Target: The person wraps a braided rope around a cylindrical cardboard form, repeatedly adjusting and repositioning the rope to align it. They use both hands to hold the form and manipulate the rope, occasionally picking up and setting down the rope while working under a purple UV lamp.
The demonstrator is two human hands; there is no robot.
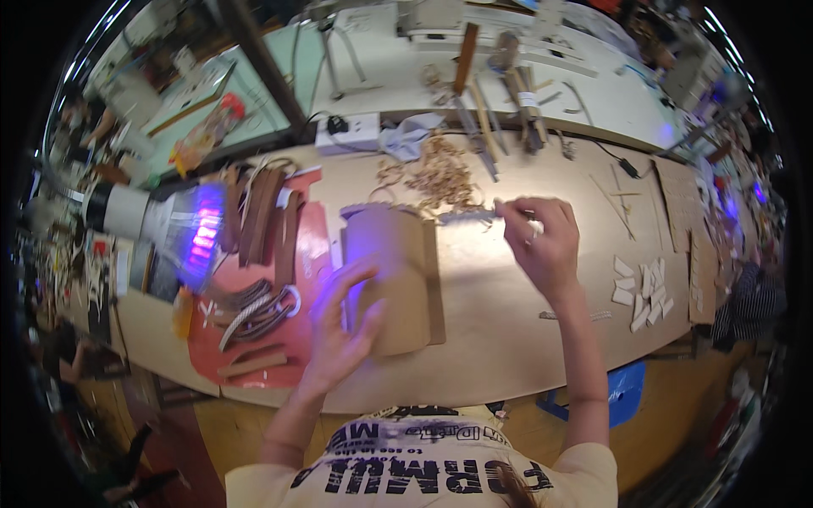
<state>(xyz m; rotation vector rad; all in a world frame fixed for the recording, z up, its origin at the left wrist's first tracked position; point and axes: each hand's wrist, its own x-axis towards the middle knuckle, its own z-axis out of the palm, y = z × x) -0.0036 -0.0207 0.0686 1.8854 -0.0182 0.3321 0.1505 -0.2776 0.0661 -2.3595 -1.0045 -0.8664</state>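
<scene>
A tan rectangular panel [387, 284], apparently cardboard or leather, lies in front of me with a ragged trim along its far edge and a darker brown piece showing at its right side. My left hand [345, 330] is at the panel's left edge, thumb and fingers spread apart under purple light. Beyond the panel's far right corner, my right hand [544, 241] is closed in a pinch on a short grey strip [467, 217] that reaches left toward that corner. Blur hides the strip's finer detail.
Brown straps [262, 220] and a looped cord [254, 317] rest on a red mat [309, 245]. Curled shavings [445, 173] lie at the table's back, near tools [478, 123]. White pieces [644, 292] are to the right. A lit lamp [190, 233] stands left.
</scene>
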